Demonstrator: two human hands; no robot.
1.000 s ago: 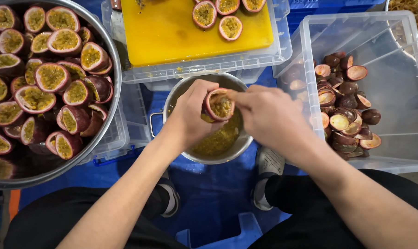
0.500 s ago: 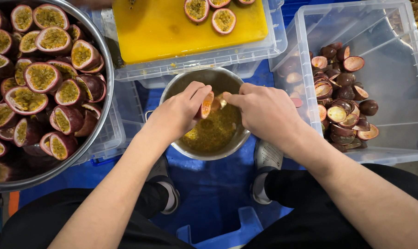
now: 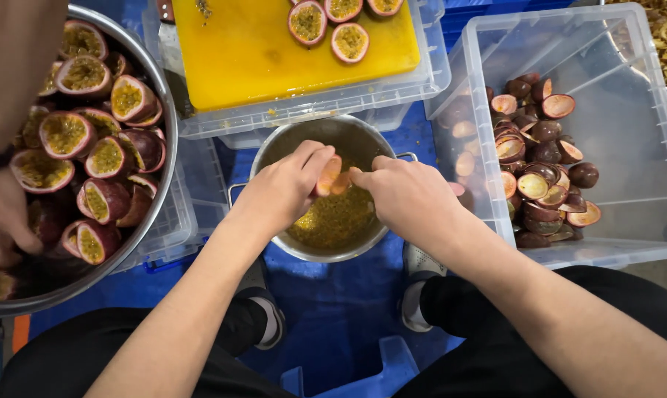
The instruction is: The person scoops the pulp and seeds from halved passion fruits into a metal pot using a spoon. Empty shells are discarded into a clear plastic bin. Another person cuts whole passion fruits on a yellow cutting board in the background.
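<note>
My left hand [image 3: 280, 193] holds a halved passion fruit [image 3: 329, 175] tipped on its side over a steel pot [image 3: 363, 136] that holds yellow pulp with seeds [image 3: 333, 221]. My right hand [image 3: 405, 193] meets it from the right, fingertips at the fruit's open face; whether it holds a tool is hidden. Both hands hover just above the pulp in the pot's middle.
A big steel bowl [image 3: 167, 129] of halved passion fruit sits at left, with another person's arm and hand [image 3: 2, 221] reaching into it. A yellow cutting board [image 3: 260, 51] with three halves lies on a clear crate behind. A clear bin [image 3: 643, 110] at right holds emptied shells [image 3: 539, 169].
The fruit half has been turned from facing up to tipped sideways lower over the pot. Another person's arm has come into view over the left bowl.
</note>
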